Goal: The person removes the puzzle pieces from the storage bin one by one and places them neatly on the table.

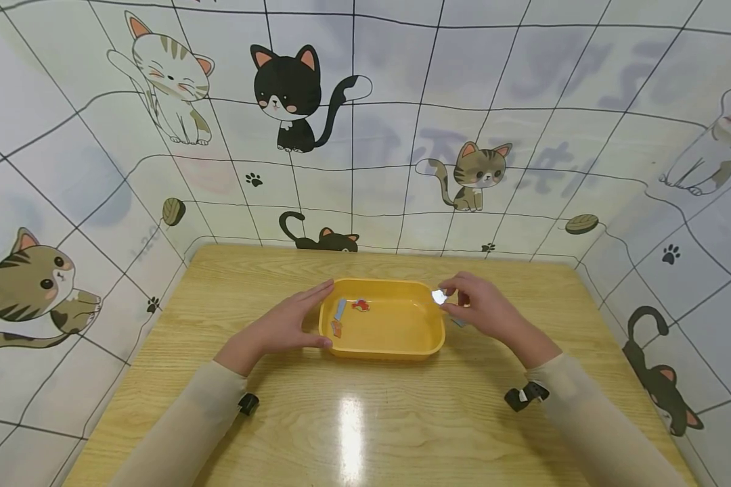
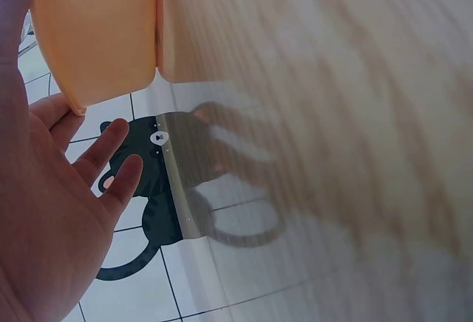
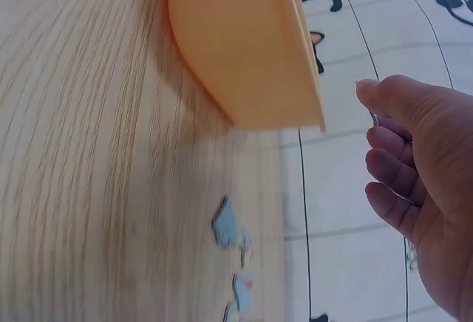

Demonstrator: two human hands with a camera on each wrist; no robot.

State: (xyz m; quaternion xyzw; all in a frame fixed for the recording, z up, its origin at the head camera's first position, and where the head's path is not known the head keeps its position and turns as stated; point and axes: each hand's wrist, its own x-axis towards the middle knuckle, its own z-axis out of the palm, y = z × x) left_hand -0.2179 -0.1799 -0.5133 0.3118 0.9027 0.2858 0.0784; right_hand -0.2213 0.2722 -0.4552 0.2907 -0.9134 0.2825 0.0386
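Observation:
A shallow yellow plastic tray [image 1: 378, 353] sits on the table. My left hand [image 1: 286, 323] holds its left end, thumb at the near corner and fingertips at the far one; in the left wrist view the other fingers stand off the wall. My right hand [image 1: 484, 308] pinches a thin, shiny white puzzle piece [image 1: 439, 297] between thumb and index finger, at the tray's right rim. In the right wrist view that piece shows only edge-on. Inside the tray lie a light blue piece [image 1: 340, 309], a red piece [image 1: 361, 306] and an orange piece [image 1: 337, 329].
Several more flat pieces lie on the table right of the tray, partly under my right hand, among them a blue-grey piece [image 3: 225, 223]. The wooden table [image 1: 292, 419] meets cat-printed walls [image 1: 390, 135] at the back and both sides.

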